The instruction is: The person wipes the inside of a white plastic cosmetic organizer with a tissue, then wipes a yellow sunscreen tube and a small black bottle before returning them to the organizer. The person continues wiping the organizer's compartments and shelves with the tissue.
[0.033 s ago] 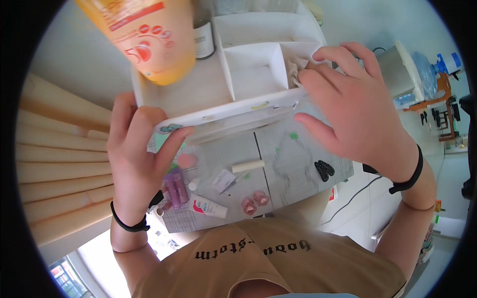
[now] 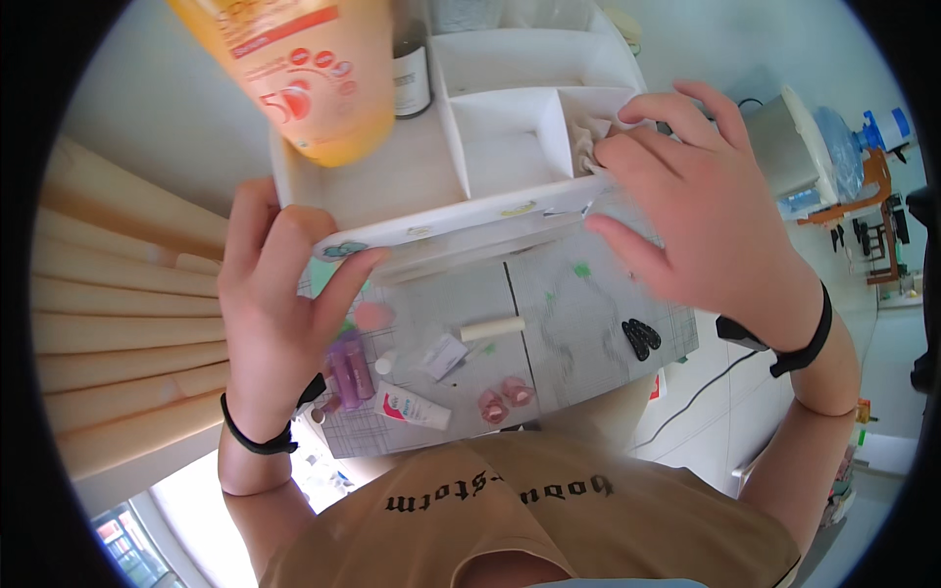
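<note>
While our left hand [image 2: 284, 314] clamps the white divided organizer [image 2: 431, 186] by its front wall above the gridded mat [image 2: 578, 323], our right hand's [image 2: 706, 225] curled fingers [image 2: 647, 108] pinch crumpled tissue [image 2: 588, 142] in its right compartment.

Two hands [image 2: 284, 314], one white organizer [image 2: 510, 147]

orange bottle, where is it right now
In the head view the orange bottle stands top left, in the white organizer's left compartment, beside a dark bottle.
</note>
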`<state>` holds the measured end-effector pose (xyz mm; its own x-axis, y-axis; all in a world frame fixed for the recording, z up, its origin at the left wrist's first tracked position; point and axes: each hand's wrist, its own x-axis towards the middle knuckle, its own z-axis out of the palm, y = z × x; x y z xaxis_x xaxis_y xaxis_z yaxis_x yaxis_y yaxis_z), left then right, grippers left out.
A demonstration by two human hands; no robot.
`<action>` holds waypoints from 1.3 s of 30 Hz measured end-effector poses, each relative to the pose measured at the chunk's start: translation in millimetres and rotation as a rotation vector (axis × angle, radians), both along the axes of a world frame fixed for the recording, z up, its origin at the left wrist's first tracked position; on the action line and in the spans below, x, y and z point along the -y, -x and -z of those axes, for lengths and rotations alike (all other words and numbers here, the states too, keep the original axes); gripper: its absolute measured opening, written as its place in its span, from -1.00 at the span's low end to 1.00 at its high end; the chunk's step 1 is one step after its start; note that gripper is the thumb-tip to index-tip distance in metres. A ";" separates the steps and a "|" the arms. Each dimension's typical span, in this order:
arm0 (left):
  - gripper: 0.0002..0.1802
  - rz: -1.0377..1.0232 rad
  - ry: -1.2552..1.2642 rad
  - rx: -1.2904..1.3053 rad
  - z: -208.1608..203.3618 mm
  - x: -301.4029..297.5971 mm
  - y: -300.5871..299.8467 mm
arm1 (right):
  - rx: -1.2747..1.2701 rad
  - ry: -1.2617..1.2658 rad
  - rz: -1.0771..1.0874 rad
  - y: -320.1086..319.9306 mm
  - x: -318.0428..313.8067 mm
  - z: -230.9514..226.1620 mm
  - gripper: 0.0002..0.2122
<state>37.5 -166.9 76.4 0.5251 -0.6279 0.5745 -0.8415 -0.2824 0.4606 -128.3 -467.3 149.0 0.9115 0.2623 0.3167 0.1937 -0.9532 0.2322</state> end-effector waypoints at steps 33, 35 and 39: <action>-0.62 0.062 -0.001 -0.212 -43.8 -20.8 9.2 | 0.016 -1.425 -0.058 14.7 13.0 19.4 -0.83; -0.60 -0.063 0.093 -0.181 -59.5 -26.5 0.0 | 0.104 -1.472 -0.169 37.2 6.7 16.0 -0.83; -0.34 -0.199 0.158 -0.046 -73.5 -8.2 -25.5 | 0.149 -1.587 -0.204 95.0 -27.3 15.6 -0.83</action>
<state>63.0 -158.7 149.9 0.6575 -0.4138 0.6297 -0.7535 -0.3617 0.5490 -223.3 -439.9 133.4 0.8418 -0.2941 0.4526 0.4089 -0.1999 -0.8904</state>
